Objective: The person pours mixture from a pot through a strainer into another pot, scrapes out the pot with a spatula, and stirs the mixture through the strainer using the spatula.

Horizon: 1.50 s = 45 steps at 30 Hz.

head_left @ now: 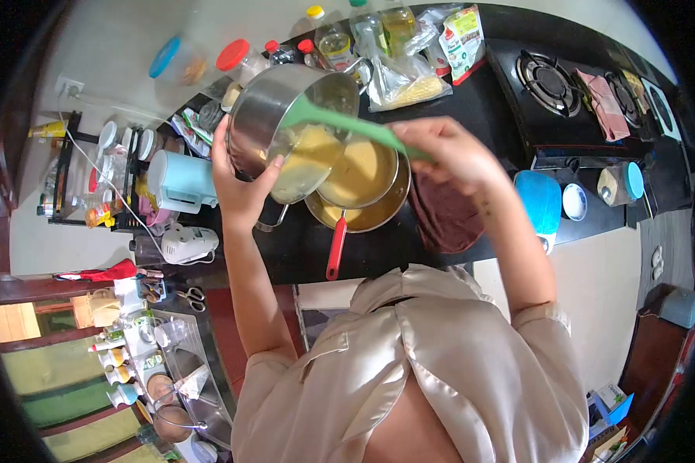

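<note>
My left hand [242, 184] grips a steel pot [264, 104] by its side and holds it tipped over, its mouth facing right and down. Inside it, a pale yellow mixture [309, 158] coats the lower wall. My right hand [452, 150] is closed round the handle of a green spatula [347, 122], whose blade reaches into the tipped pot. Below the pot's mouth, a strainer with a red handle [337, 248] holds more of the yellow mixture. It rests over a second steel pot [400, 202], which also has yellow liquid in it.
A brown cloth [446, 212] lies right of the lower pot. Bottles and a plastic bag [409, 89] stand behind. The gas stove [552, 85] is at the back right, a blue kettle [179, 181] and a white hand mixer [189, 244] on the left. A small bowl [574, 202] sits further right.
</note>
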Motion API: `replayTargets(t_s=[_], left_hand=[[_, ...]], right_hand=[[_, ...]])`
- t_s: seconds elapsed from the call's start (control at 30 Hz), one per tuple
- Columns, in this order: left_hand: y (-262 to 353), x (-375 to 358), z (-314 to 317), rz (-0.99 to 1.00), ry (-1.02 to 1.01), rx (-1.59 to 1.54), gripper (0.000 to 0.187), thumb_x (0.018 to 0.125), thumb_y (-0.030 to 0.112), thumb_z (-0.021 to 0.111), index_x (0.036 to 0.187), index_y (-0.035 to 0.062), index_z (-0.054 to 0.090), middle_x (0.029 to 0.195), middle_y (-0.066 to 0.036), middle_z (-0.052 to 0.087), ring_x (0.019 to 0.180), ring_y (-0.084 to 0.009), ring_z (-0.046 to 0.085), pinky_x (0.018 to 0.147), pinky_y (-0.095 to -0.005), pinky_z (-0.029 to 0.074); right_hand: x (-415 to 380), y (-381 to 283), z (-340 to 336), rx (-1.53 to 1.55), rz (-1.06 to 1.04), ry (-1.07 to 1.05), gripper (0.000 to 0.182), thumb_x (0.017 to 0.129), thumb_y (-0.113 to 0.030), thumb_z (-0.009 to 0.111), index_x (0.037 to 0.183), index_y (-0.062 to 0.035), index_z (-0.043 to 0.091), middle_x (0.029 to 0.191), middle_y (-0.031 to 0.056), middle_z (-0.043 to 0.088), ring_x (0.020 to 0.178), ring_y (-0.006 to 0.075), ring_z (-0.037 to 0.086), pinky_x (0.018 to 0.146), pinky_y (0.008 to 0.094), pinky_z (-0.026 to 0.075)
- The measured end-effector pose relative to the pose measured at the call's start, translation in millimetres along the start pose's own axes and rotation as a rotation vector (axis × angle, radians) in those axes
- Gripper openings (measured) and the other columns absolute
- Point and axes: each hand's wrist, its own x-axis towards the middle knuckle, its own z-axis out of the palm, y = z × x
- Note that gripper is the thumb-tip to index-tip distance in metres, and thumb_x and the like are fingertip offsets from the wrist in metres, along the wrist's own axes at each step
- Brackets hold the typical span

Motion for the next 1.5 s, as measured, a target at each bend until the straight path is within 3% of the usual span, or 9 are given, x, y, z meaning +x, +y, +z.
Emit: replayTargets(t_s=[0.13,0.2,0.23,0.33,0.6,0.67,0.8,1.4,1.5], left_hand=[[0,2,2,0.044,-0.007,0.005,0.089,0.065,0.006,0.077,0.139,0.0009,0.028,0.132,-0.013,0.043,0.121,-0.0209,0.044,0.102,-0.0341,0.035],[2,0,4,0.039,-0.008,-0.018,0.090,0.065,0.006,0.077,0.140,0.0010,0.028,0.132,-0.013,0.043,0.121,-0.0207,0.044,0.102,-0.0339,0.035],[5,-1,6,0.033,-0.009,-0.011,0.090,0.064,0.006,0.077,0.140,0.0012,0.028,0.131,-0.013,0.043,0.120,-0.0205,0.044,0.102,-0.0340,0.035],[6,-2,6,0.037,-0.006,0.013,0.090,0.064,0.007,0.078,0.139,0.0015,0.029,0.130,-0.013,0.044,0.119,-0.0203,0.045,0.101,-0.0339,0.036],[4,1,15,0.031,0.084,0.067,0.090,0.063,0.008,0.079,0.138,0.0019,0.031,0.128,-0.012,0.045,0.117,-0.0203,0.046,0.100,-0.0333,0.037],[3,6,15,0.041,0.098,0.044,0.088,0.063,0.008,0.079,0.138,0.0022,0.031,0.127,-0.012,0.046,0.116,-0.0200,0.047,0.100,-0.0335,0.036],[9,5,16,0.011,0.069,0.065,0.088,0.064,0.008,0.079,0.138,0.0021,0.031,0.127,-0.012,0.046,0.116,-0.0198,0.047,0.100,-0.0337,0.036],[4,-1,18,0.006,-0.007,0.031,0.090,0.063,0.005,0.076,0.139,0.0027,0.028,0.131,-0.012,0.044,0.121,-0.0212,0.044,0.103,-0.0358,0.034],[6,-2,12,0.076,-0.019,0.066,0.092,0.061,0.004,0.076,0.139,0.0031,0.029,0.130,-0.011,0.045,0.120,-0.0205,0.045,0.103,-0.0348,0.034]], right_hand=[[-5,37,27,0.018,0.035,-0.180,0.028,0.092,-0.029,0.058,0.105,-0.0064,0.068,0.063,-0.0014,0.058,0.047,0.0035,0.045,0.042,0.0184,0.034],[-5,64,39,-0.142,-0.268,-0.144,0.030,0.092,-0.027,0.058,0.108,-0.0032,0.067,0.077,0.0026,0.068,0.054,0.0084,0.054,0.054,0.0251,0.047],[-6,76,44,-0.319,-0.470,-0.103,0.030,0.090,-0.026,0.060,0.112,-0.0059,0.065,0.084,0.0114,0.071,0.059,0.0160,0.062,0.065,0.0300,0.051],[-27,55,59,-0.931,-0.297,0.132,0.024,0.086,-0.022,0.062,0.107,-0.0104,0.068,0.077,0.0240,0.063,0.065,0.0332,0.065,0.062,0.0344,0.051],[-46,76,47,-0.440,-0.426,0.190,0.023,0.086,-0.019,0.062,0.104,-0.0049,0.068,0.082,0.0213,0.065,0.072,0.0327,0.066,0.063,0.0345,0.052],[-57,68,49,-0.667,-0.226,0.189,0.023,0.085,-0.020,0.063,0.104,-0.0073,0.068,0.079,0.0200,0.065,0.066,0.0332,0.065,0.059,0.0365,0.052],[-29,81,22,-0.888,-0.358,0.380,0.024,0.084,-0.023,0.063,0.103,-0.0096,0.069,0.076,0.0189,0.064,0.062,0.0323,0.064,0.054,0.0394,0.052],[-15,62,35,-0.438,-0.424,0.073,0.024,0.085,-0.017,0.064,0.106,-0.0068,0.068,0.075,0.0205,0.064,0.053,0.0287,0.061,0.053,0.0343,0.047],[-2,66,27,-1.009,-0.440,0.219,0.023,0.081,-0.023,0.065,0.099,-0.0087,0.070,0.064,0.0178,0.061,0.056,0.0341,0.059,0.055,0.0398,0.048]])
